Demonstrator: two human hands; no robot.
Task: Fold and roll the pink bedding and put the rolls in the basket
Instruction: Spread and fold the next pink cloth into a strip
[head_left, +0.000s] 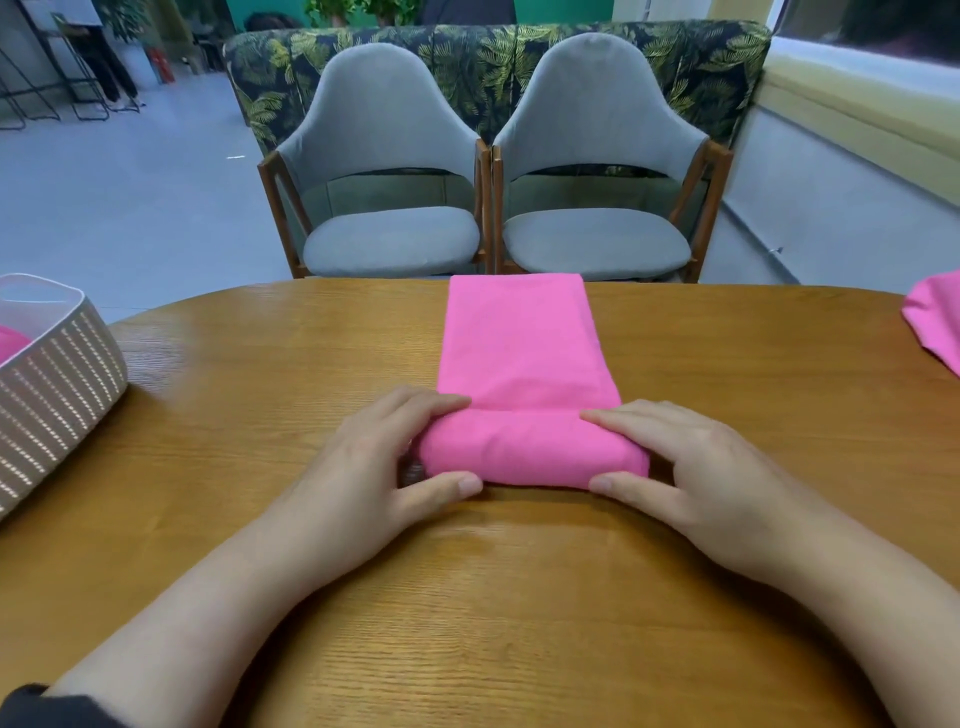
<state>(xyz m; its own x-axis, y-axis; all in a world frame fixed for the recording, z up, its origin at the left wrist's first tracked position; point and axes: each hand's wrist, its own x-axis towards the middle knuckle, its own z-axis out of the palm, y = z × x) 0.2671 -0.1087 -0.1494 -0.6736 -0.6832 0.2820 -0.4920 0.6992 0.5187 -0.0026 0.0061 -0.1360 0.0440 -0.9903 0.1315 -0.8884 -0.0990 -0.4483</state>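
Hands frame the grip: the left hand (387, 457) and right hand (685, 462) each curl fingers over the top and a thumb along the near side of the pink roll (530, 452), clasping its two ends. Unrolled pink bedding (519, 338) stretches flat from the roll to the far edge of the wooden desk (260, 415). A white basket (57, 384) sits at the left with pink inside. More pink cloth (935, 322) lies at the right edge.
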